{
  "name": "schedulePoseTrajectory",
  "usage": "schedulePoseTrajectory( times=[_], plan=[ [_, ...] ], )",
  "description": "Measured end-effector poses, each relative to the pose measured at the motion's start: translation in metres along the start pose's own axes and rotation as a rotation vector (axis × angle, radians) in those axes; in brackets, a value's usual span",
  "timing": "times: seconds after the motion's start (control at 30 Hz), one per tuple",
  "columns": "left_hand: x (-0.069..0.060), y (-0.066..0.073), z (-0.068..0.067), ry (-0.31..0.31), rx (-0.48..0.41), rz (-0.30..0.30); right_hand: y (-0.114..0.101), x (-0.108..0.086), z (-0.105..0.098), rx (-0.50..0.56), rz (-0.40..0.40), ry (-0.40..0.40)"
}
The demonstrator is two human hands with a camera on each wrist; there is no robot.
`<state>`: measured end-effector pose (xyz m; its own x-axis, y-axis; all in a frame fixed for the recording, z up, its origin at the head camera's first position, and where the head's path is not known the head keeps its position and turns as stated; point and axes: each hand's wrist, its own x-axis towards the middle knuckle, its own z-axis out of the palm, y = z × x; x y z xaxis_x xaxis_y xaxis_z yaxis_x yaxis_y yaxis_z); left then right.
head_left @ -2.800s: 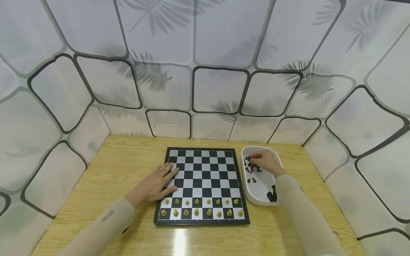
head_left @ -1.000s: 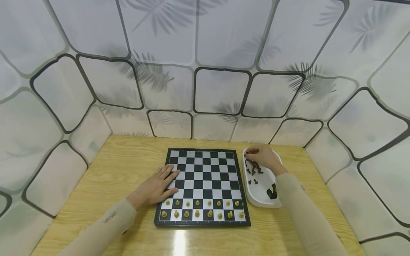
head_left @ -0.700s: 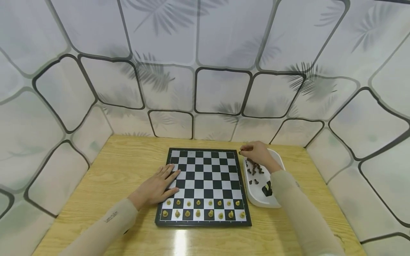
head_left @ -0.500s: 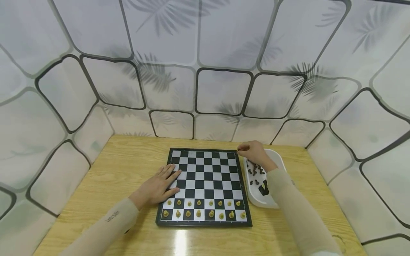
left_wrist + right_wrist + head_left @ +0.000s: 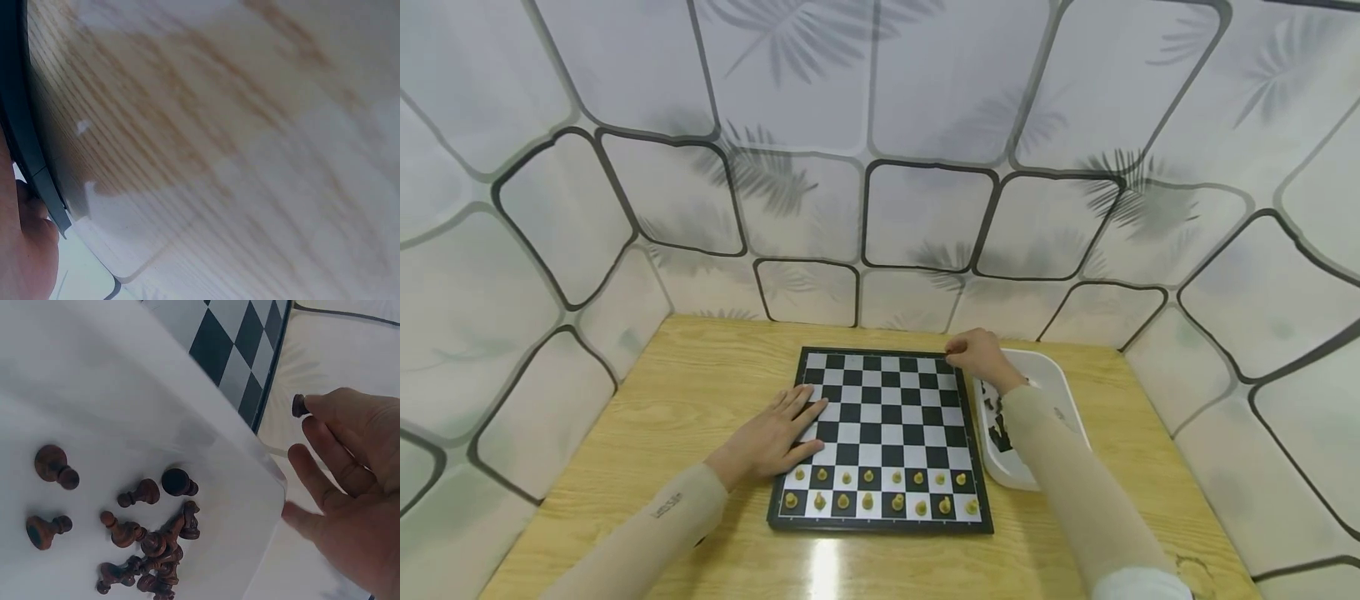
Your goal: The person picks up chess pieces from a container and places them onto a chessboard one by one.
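A black-and-white chessboard (image 5: 880,412) lies on the wooden table, with two rows of yellowish chess pieces (image 5: 867,501) along its near side. My left hand (image 5: 771,437) rests with spread fingers on the board's left edge. At the board's far right corner is my right hand (image 5: 981,357). In the right wrist view, thumb and finger of the right hand (image 5: 350,469) pinch a dark brown piece (image 5: 299,405). Several brown pieces (image 5: 167,544) lie in the white tray (image 5: 231,440). The left wrist view shows part of the left hand (image 5: 34,256) beside the board's edge (image 5: 28,125).
The white tray (image 5: 1066,400) stands right of the board, partly covered by the right forearm, with a black item (image 5: 999,437) inside. A patterned fabric wall (image 5: 910,217) closes off the table's back and sides.
My right hand has moved out of the tray, leftward to the board's far right corner, with a brown piece pinched. The left hand has stayed on the board's edge.
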<state>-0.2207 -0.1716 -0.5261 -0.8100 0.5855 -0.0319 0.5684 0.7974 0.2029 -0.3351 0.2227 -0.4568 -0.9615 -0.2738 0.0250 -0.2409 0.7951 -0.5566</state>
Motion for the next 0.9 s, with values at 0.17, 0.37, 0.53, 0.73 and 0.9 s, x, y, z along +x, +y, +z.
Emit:
schedulePoseTrajectory(
  times=[0.17, 0.37, 0.53, 0.73, 0.9],
  plan=[
    [0.001, 0.0, 0.0, -0.003, -0.007, -0.003, 0.001, 0.006, 0.004, -0.053, 0.008, 0.002],
    [-0.001, 0.0, 0.0, 0.006, -0.004, 0.005, -0.003, 0.008, 0.006, -0.125, 0.108, -0.019],
    [-0.001, 0.0, 0.0, 0.011, -0.004, 0.002, -0.005, 0.009, 0.007, -0.152, 0.127, -0.01],
    [-0.001, 0.0, -0.001, 0.011, -0.001, 0.003, -0.007, 0.009, 0.006, -0.157, 0.136, -0.021],
    [-0.001, 0.001, -0.001, -0.004, -0.01, -0.001, -0.007, 0.01, 0.008, -0.164, 0.146, -0.032]
  ],
)
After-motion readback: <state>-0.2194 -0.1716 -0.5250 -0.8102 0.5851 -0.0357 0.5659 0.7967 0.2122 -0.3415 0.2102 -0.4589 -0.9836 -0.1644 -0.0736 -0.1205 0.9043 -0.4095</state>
